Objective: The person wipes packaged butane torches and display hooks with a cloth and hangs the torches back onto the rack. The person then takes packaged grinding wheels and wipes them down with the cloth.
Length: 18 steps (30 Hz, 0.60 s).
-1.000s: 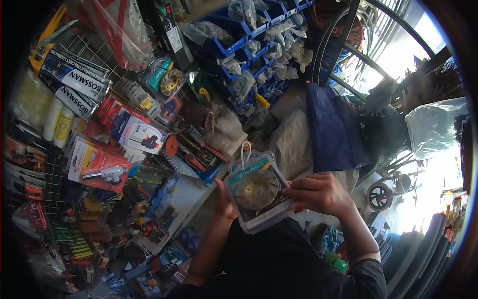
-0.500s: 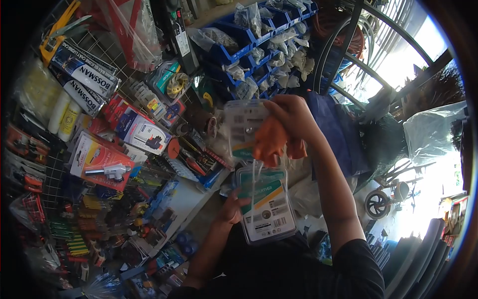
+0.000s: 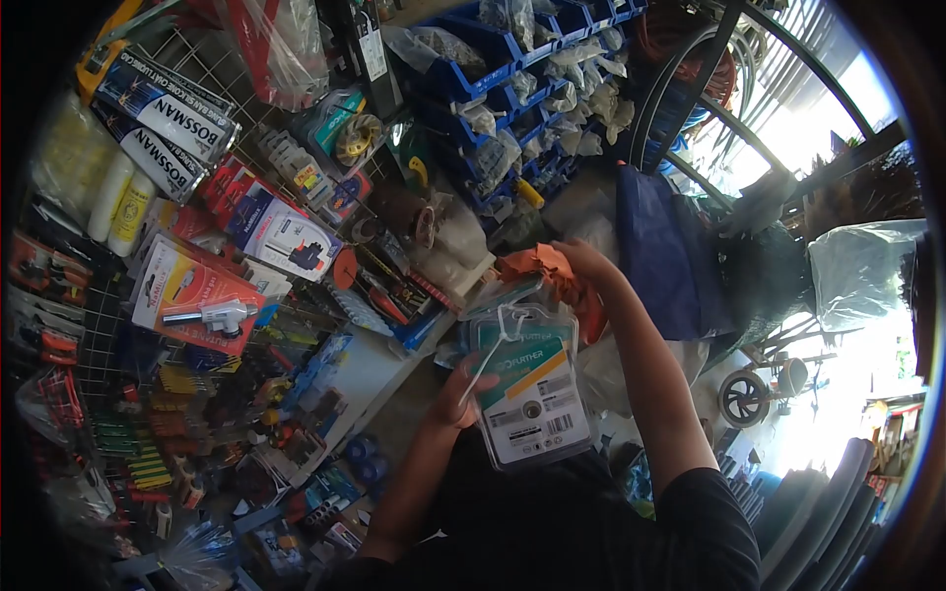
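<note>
A clear plastic blister pack [image 3: 537,409] with a green and white card hangs upright in front of my body. My left hand [image 3: 459,394] grips its left edge, fingers partly behind the pack. A thin white tie [image 3: 480,369] loops through its top. Behind its upper edge, part of another clear pack [image 3: 512,295] shows. My right hand [image 3: 583,264] is closed on a crumpled orange cloth [image 3: 537,264], just above and behind the packs. Some fingers of my right hand are hidden by the cloth.
A wire rack [image 3: 94,364] of packaged tools fills the left side. Blue bins [image 3: 483,74] with bagged parts stand at the back. A dark blue sheet [image 3: 670,251] hangs at right, near a wheel [image 3: 746,398]. Grey tubes [image 3: 828,512] stand at lower right.
The rear pack, raised and spread out before, now sits mostly behind the front one. My right hand with the orange cloth has come down to the packs' top right.
</note>
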Each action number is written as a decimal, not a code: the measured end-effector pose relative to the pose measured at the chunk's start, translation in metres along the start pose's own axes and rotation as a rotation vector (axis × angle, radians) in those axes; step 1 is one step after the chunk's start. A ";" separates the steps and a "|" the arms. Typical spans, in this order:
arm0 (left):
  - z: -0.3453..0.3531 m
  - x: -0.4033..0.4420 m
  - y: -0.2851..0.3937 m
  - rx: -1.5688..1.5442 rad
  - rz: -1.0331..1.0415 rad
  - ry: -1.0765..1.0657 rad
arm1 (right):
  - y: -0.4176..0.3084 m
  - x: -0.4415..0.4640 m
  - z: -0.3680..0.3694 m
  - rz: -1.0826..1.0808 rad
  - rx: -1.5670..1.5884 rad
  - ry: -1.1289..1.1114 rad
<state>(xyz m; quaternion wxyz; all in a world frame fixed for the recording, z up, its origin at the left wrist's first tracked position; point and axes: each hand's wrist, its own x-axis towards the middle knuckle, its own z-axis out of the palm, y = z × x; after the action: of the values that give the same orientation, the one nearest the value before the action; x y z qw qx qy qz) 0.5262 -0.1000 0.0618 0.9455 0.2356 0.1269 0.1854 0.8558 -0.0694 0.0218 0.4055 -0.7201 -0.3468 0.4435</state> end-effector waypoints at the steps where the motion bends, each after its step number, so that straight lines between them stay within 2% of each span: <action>1: 0.003 0.000 0.000 0.011 0.006 0.015 | 0.009 0.001 0.004 0.021 -0.040 -0.004; 2: 0.005 0.000 0.000 0.021 0.013 0.031 | 0.041 0.018 0.004 0.063 0.055 -0.167; 6: -0.011 0.000 -0.011 -0.057 -0.021 0.100 | -0.002 -0.045 0.004 0.103 -0.091 -0.113; 8: -0.011 -0.001 -0.008 -0.040 0.035 0.052 | -0.029 -0.082 -0.005 -0.288 -0.329 0.058; 10: -0.002 0.000 -0.001 -0.061 0.022 0.080 | -0.059 -0.128 -0.015 -0.526 -0.464 0.038; 13: -0.006 -0.002 -0.004 -0.086 0.012 0.147 | -0.090 -0.188 -0.015 -0.562 -0.550 -0.079; 15: -0.014 -0.001 -0.005 -0.086 0.021 0.188 | -0.088 -0.209 -0.008 -0.756 -0.736 -0.069; 18: -0.020 -0.003 -0.005 0.010 0.045 0.238 | -0.076 -0.222 0.001 -0.749 -0.802 -0.130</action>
<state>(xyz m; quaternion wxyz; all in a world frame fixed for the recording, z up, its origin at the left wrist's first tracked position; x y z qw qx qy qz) 0.5189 -0.0972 0.0427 0.9182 0.2195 0.2338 0.2327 0.7635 -0.2271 0.1683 0.2071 -0.6168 -0.7453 0.1457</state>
